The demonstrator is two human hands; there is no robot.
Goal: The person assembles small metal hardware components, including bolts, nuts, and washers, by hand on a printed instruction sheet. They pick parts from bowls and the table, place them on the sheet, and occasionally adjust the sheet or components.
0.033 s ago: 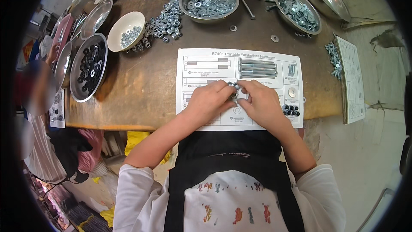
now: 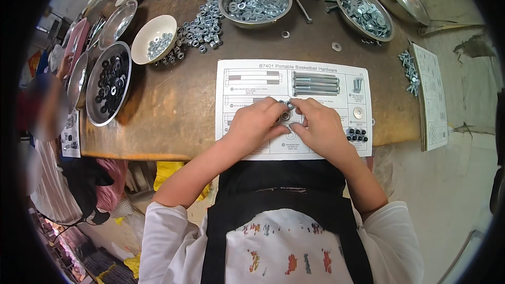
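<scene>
Several silver nuts lie in a small cluster over the printed hardware sheet, between my two hands. My left hand curls around them from the left, fingers and thumb bent at the cluster. From the right, my right hand does the same, its index finger and thumb at the nuts. Fingertips hide part of the cluster. On the same sheet are a row of long bolts, short bolts, a flat washer and a group of black-topped nuts.
Metal bowls of washers and flat discs stand beyond the sheet. Leftward are loose nuts, a cream bowl and a bowl of black rings. Screws and another sheet lie right. A person is at far left.
</scene>
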